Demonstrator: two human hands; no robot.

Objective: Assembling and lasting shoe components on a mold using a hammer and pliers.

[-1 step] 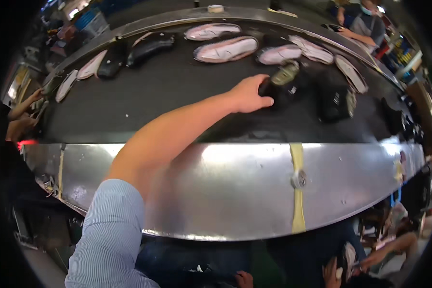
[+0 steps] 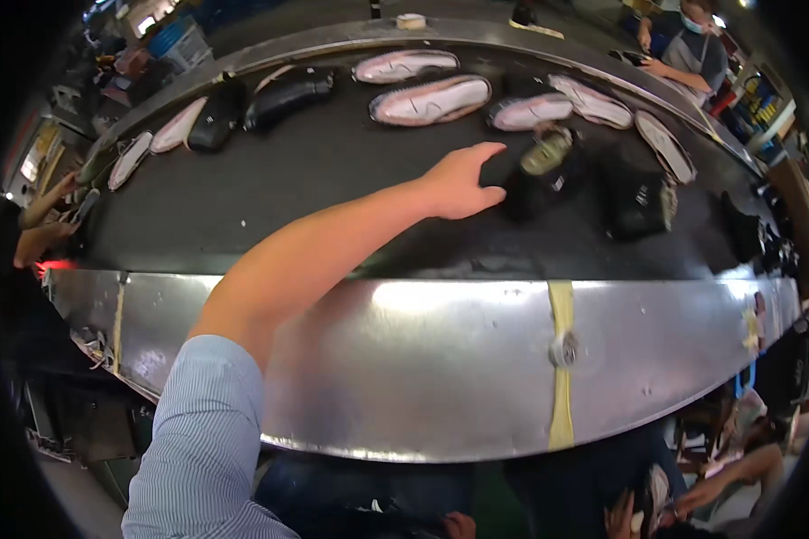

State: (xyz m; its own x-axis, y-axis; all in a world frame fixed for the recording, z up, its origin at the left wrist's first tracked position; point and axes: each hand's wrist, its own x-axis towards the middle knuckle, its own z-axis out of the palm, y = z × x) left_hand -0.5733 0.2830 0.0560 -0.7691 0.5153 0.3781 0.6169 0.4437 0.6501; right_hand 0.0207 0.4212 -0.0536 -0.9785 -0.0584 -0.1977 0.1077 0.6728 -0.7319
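Observation:
My left hand (image 2: 461, 184) reaches over the dark belt from a blue-striped sleeve (image 2: 208, 386). Its thumb and fingers are spread, with nothing between them. Just right of the fingertips sits a black shoe (image 2: 532, 187) with an olive-gold part (image 2: 548, 153) facing up; a small gap parts it from the hand. A second black shoe (image 2: 634, 199) stands farther right. At the bottom edge shows a bit of a hand (image 2: 459, 525), seemingly my right hand, its fingers mostly cut off.
Pale-soled shoes (image 2: 431, 99) lie along the belt's far side, beside black ones (image 2: 288, 97). A metal ledge (image 2: 422, 359) with a yellow strip (image 2: 561, 395) and a tape roll (image 2: 564, 349) runs in front. Co-workers' hands (image 2: 49, 225) show left, others (image 2: 683, 503) lower right; a masked person (image 2: 688, 54) stands far right.
My left hand was at the black shoe's edge and is now apart from it, the fingers wider. The whole view has shifted slightly.

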